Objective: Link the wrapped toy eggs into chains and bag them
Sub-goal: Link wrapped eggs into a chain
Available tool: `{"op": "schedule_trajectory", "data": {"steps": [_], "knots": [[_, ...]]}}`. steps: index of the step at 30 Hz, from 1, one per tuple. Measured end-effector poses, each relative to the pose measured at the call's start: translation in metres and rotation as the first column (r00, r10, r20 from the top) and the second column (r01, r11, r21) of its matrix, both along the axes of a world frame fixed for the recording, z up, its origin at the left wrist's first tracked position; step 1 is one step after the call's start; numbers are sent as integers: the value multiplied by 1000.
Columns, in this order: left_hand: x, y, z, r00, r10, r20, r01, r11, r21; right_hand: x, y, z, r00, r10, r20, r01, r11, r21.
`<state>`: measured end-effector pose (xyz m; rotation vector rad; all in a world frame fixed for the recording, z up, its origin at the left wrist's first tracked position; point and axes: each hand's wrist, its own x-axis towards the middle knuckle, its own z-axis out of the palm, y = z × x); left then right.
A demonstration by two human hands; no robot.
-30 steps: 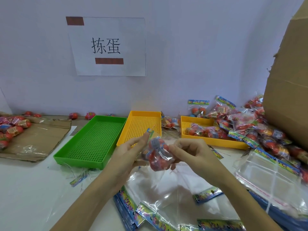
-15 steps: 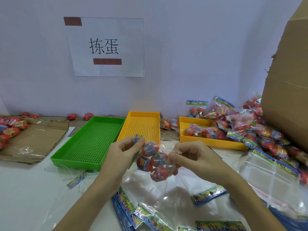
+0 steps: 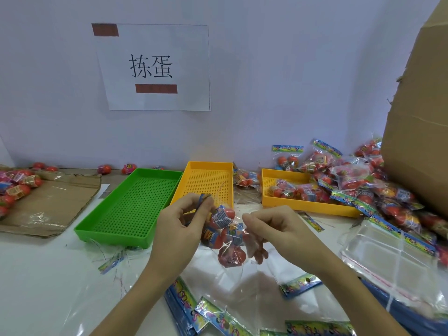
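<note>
both hands point(image 3: 177, 229) point(image 3: 278, 229) pinching bag of eggs point(image 3: 225, 234), grip closed

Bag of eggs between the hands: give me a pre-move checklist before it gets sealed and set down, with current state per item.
1. Left hand holds the bag's printed top strip: ok, pinched between its fingers.
2. Right hand holds the opposite edge of the clear bag: ok, pinched.
3. Eggs inside the bag: ok, several red ones show through the film; exact count cannot tell.
4. Eggs linked into a chain: cannot tell, wrappers overlap.
5. Bag mouth sealed: cannot tell, film too clear to read.
6. Place to drop it: ok, bare mesh shows at the left end of the far yellow tray, which holds finished bags.
</note>
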<state>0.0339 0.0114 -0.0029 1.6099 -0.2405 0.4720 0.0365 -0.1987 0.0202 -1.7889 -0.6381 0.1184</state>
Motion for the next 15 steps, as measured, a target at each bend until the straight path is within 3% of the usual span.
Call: {"op": "schedule_trajectory", "data": {"steps": [4,6,7,10,13,15], "knots": [[2,6,6,990,-114,-79,111,993,-38,4,-5,-1,996,-52,68,54,998,-22],[2,9,11,993,-92,-70,90,995,-35,4,-5,-1,991,-91,98,93,996,-11],[2,10,13,996,-68,-56,67,997,-25,5,-5,-2,994,-99,50,98,995,25],[2,12,17,999,-50,2,51,998,-24,9,2,-7,948,-53,-314,115,977,182],[0,8,15,994,-78,81,81,996,-35,8,8,-12,793,77,-605,70,974,216],[0,5,11,988,-85,128,92,995,-43,3,12,-14,680,233,-695,-51,961,272]]}}
